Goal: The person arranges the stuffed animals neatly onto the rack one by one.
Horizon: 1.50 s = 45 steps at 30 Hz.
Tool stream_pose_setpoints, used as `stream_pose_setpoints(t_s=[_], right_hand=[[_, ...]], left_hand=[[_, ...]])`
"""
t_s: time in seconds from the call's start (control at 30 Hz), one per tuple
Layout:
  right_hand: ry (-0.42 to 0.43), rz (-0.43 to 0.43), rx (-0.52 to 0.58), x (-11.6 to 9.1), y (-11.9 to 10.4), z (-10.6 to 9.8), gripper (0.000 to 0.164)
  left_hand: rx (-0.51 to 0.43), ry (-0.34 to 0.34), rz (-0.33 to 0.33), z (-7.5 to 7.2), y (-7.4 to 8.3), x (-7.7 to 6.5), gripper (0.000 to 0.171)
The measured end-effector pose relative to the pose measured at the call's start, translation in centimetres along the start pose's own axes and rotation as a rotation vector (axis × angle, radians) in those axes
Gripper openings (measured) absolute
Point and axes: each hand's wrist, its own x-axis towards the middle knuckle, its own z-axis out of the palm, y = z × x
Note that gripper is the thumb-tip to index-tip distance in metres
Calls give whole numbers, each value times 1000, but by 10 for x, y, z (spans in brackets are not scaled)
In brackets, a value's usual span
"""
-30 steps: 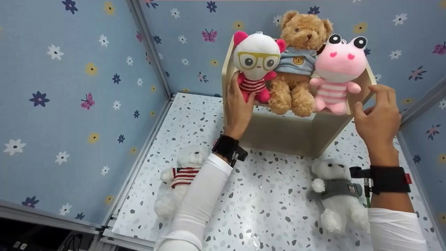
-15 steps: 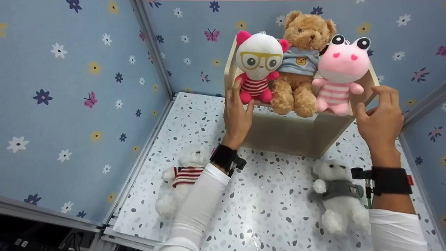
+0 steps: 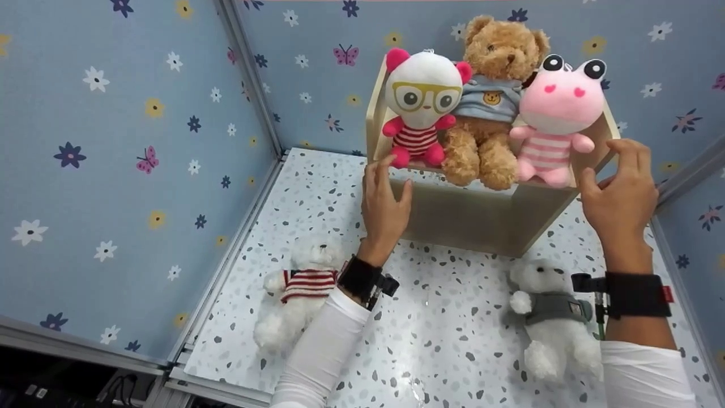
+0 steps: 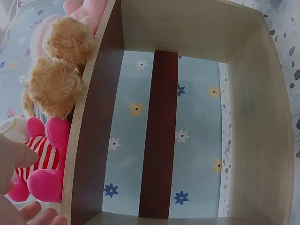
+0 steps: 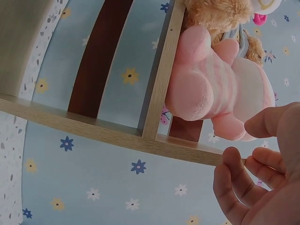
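A wooden shelf [image 3: 548, 212] carries three plush toys side by side in its upper compartment. At left sits a panda doll [image 3: 418, 140] with yellow glasses and red stripes, in the middle a brown teddy bear [image 3: 491, 102] in a blue top, at right a pink frog doll [image 3: 546, 150]. My left hand [image 3: 386, 212] is just below the panda doll, fingers loosely spread and holding nothing, fingertips close to the shelf's left side. With curled fingers at the front edge of the right side panel, my right hand [image 3: 620, 195] holds the shelf; its thumb is near the frog doll [image 5: 211, 89].
A white plush bear [image 3: 308, 283] in a striped sweater lies on the speckled floor at left, partly behind my left forearm. Another white plush toy [image 3: 552, 317] in a grey top lies at right. Blue flowered walls [image 3: 141, 187] enclose the back and sides.
My left hand has let go of the panda doll and drawn down towards me. The panda doll stays seated on the shelf; my right hand keeps its place at the panel.
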Motion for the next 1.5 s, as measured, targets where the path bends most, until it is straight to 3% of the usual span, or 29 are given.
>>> stream_pose_setpoints(t_s=[0.3,0.53,0.73,0.9,1.2,1.5], right_hand=[[7,-12,2,-1,-1,2,48],[18,-13,8,-3,1,4,49],[5,-19,13,-4,4,7,52],[-8,-23,13,-6,6,8,56],[-65,-62,62,-19,10,11,68],[-99,-48,115,-33,11,12,71]], left_hand=[[-22,-45,10,-2,-18,-41,21],[-9,-187,-38,10,-45,-98,11],[-51,-292,-67,18,-72,-149,8],[-57,-378,-83,19,-88,-181,4],[-83,-459,-171,16,-107,-217,7],[-113,-482,-181,15,-113,-232,8]])
